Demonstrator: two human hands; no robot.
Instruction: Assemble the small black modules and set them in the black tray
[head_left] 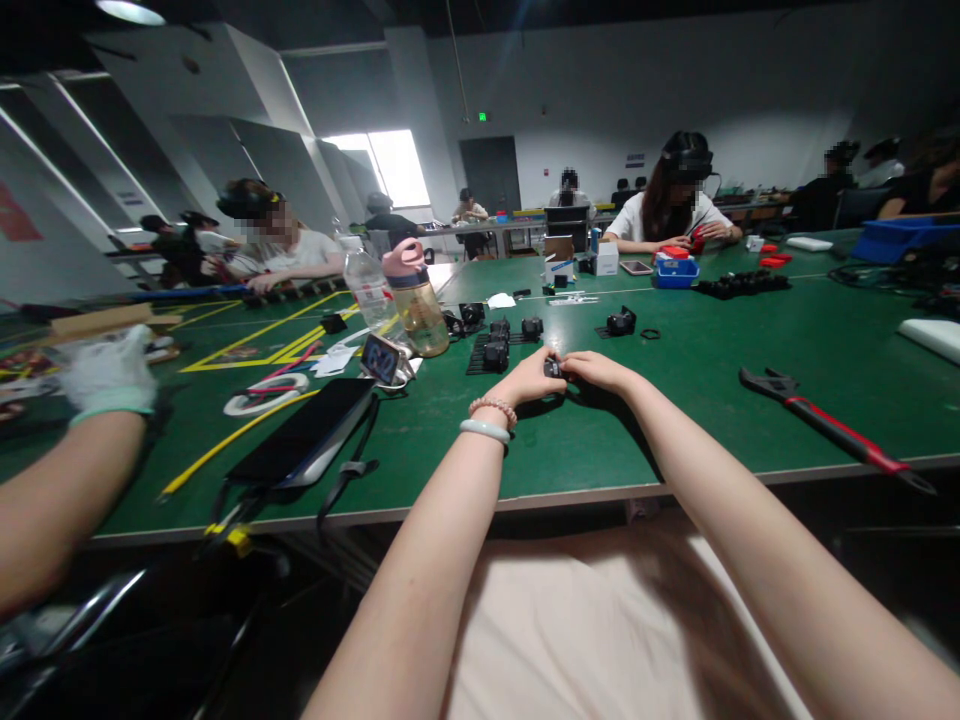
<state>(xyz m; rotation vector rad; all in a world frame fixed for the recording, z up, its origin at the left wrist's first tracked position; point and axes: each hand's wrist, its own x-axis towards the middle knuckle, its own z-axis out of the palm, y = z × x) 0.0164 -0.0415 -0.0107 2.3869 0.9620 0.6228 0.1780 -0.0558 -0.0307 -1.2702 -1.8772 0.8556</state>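
Observation:
Near the middle of the green table (450, 450), both hands meet around a small black part (553, 369). My left hand (531, 378), with a beaded bracelet and a pale bangle at its wrist, grips the part from the left. On its right side, the fingertips of my right hand (596, 370) are pressed to the same part. Just beyond my left hand lie several black parts (496, 350), some with comb-like fins. Another black assembly (620, 321) sits beyond my right hand, beside a small black ring (650, 334).
An adjustable wrench (832, 425) lies at the right. To the left are a black tablet-like device (304, 435), a yellow cable (232, 445), a small clock (381, 360) and a pink-lidded bottle (421, 305). Another person's gloved hand (112, 375) is at far left. A blue bin (676, 273) stands farther back.

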